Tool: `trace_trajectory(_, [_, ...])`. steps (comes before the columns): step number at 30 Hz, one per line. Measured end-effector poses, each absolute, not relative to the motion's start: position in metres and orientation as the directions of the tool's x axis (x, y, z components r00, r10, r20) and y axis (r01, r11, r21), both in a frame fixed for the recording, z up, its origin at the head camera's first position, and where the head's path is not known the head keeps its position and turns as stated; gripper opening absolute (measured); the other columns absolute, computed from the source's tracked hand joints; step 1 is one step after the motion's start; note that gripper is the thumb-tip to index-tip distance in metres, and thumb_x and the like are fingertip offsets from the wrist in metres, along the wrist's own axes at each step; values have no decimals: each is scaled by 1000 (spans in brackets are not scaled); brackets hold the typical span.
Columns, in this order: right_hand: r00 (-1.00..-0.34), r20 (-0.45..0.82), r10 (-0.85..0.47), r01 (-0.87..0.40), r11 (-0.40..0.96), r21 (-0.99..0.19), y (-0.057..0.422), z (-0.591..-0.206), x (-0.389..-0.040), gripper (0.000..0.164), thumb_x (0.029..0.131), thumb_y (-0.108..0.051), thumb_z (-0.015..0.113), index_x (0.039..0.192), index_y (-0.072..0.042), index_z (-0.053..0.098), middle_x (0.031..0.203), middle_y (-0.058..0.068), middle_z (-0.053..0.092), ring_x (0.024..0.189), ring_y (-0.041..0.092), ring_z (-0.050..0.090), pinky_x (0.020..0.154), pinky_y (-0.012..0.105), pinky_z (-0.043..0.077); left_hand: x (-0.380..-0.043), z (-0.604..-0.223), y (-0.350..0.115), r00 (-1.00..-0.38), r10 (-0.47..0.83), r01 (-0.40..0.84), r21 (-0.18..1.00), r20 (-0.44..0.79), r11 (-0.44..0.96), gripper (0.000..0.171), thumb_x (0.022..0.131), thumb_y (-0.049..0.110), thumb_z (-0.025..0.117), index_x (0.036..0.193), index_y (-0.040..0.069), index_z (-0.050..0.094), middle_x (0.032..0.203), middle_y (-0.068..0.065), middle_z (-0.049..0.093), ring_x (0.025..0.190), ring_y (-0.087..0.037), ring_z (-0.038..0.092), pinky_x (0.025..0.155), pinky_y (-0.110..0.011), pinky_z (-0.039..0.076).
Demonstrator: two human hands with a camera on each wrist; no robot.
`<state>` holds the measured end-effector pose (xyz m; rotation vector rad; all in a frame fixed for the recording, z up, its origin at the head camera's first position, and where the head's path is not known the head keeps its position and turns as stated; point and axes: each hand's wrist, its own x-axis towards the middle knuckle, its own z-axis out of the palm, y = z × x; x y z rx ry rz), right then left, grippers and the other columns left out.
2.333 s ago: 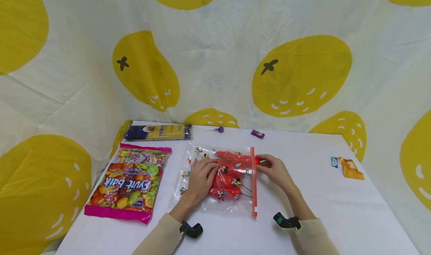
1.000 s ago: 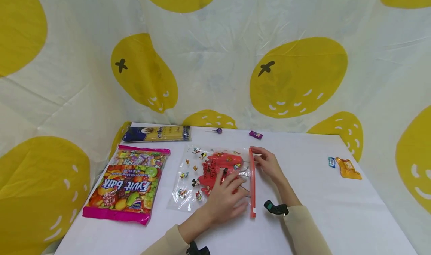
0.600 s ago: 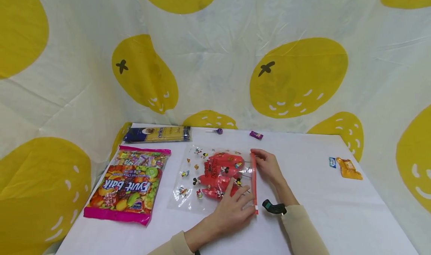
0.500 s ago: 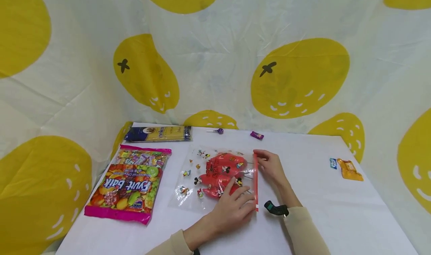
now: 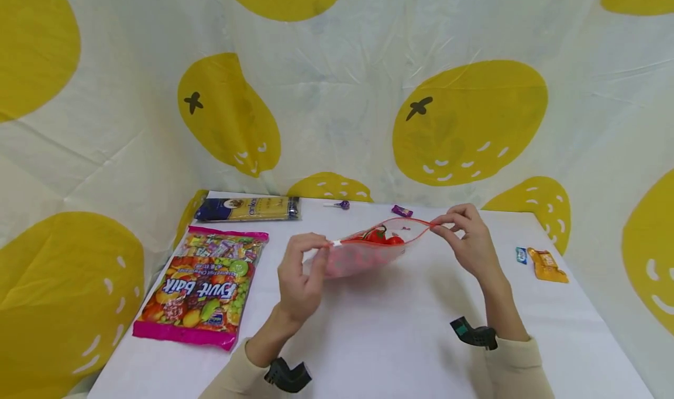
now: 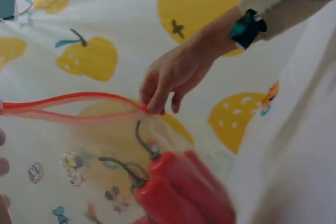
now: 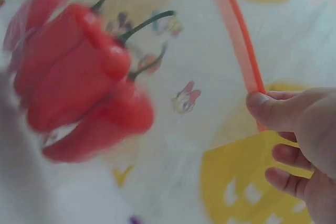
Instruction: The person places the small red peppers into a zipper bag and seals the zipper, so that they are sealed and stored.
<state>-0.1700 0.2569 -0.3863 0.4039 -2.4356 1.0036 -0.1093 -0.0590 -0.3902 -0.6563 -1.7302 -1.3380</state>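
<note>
A clear zip bag point(image 5: 363, 261) printed with cartoon figures hangs between my two hands, its red-edged mouth parted and facing up. My left hand point(image 5: 301, 276) pinches the rim at the white slider end. At the opposite corner, thumb and forefinger of my right hand point(image 5: 471, 244) grip the red zip strip point(image 7: 244, 51). Several red peppers point(image 7: 79, 66) with green stems lie inside, toward the bottom of the bag. In the left wrist view, the pepper stems point(image 6: 139, 135) point up toward the mouth, and only the left fingertips point(image 6: 3, 166) show at the edge.
A pink-edged bag of fruit chews point(image 5: 197, 296) lies at the left, with a spaghetti packet point(image 5: 247, 208) behind it. Along the back are a lollipop point(image 5: 344, 205) and a purple wrapped candy point(image 5: 402, 211). An orange packet point(image 5: 549, 265) and small blue packet point(image 5: 521, 255) lie right.
The bag has gone from lying flat to being raised with its mouth up and spread. My left hand has moved from the bag's top to its slider corner; my right has moved outward and up.
</note>
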Motion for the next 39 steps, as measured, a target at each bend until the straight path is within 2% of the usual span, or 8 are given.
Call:
trace_trajectory(6, [-733, 656, -178, -599, 625, -500, 251, -338, -150, 22, 78, 3, 71, 96, -10, 68, 93, 0, 65, 89, -5, 51, 75, 3, 42, -118, -357, -84, -697, -198, 685, 721, 690, 101, 14, 93, 3, 54, 105, -4, 56, 100, -8, 63, 97, -17, 60, 90, -24, 50])
trace_trajectory(10, [-764, 613, -203, -574, 649, -500, 249, -328, -143, 20, 80, -3, 71, 97, -13, 68, 89, -4, 67, 82, -7, 52, 71, 3, 42, -119, -357, -92, -805, -214, 571, 820, 554, -24, 20, 95, 11, 53, 107, -4, 53, 98, -1, 63, 94, -15, 63, 88, -24, 53])
trace_trajectory(13, [-799, 561, -219, -543, 663, -516, 249, -329, -142, 16, 82, -7, 70, 97, -15, 68, 90, -4, 68, 81, -7, 53, 71, 3, 44, -119, -363, -94, -845, -213, 508, 861, 490, -32, 21, 95, 15, 53, 107, -2, 53, 95, 1, 63, 93, -15, 65, 87, -25, 54])
trace_trajectory(17, [-800, 554, -231, -544, 668, -507, 250, -331, -141, 18, 83, -9, 70, 100, -15, 67, 93, -3, 68, 85, -6, 54, 75, 3, 43, -119, -367, -95, -854, -214, 488, 873, 475, -12, 23, 95, 19, 54, 107, 0, 54, 95, -2, 64, 91, -18, 65, 86, -26, 54])
trace_trajectory(22, [-751, 588, -299, -605, 669, -432, 239, -318, -140, 36, 75, -12, 78, 109, -15, 66, 105, -3, 66, 102, 3, 55, 88, 7, 40, -120, -369, -95, -855, -211, 483, 876, 473, 7, 24, 95, 20, 54, 108, 1, 54, 96, -3, 63, 91, -17, 64, 86, -24, 54])
trace_trajectory(29, [-650, 563, -510, -731, 621, -282, 181, -285, -144, 48, 72, -25, 81, 115, -16, 64, 116, 1, 64, 113, 19, 55, 94, 42, 47, -119, -369, -95, -854, -224, 477, 879, 469, 24, 23, 96, 19, 53, 109, 1, 53, 95, 0, 63, 89, -13, 65, 86, -23, 53])
trace_trajectory(35, [-559, 514, -650, -810, 561, -172, 118, -275, -148, 42, 80, -34, 74, 116, -14, 65, 110, 1, 67, 106, 18, 61, 92, 37, 51, -117, -369, -95, -847, -222, 493, 870, 484, 19, 22, 95, 18, 53, 109, 1, 53, 95, 0, 64, 89, -15, 65, 86, -23, 54])
trace_trajectory(39, [-504, 512, -695, -841, 530, -107, 85, -276, -151, 35, 83, -31, 71, 112, -13, 66, 101, -1, 68, 90, 13, 64, 81, 27, 54, -116, -370, -95, -834, -209, 520, 854, 511, 13, 22, 95, 15, 53, 110, -1, 53, 96, 0, 64, 89, -18, 65, 86, -25, 54])
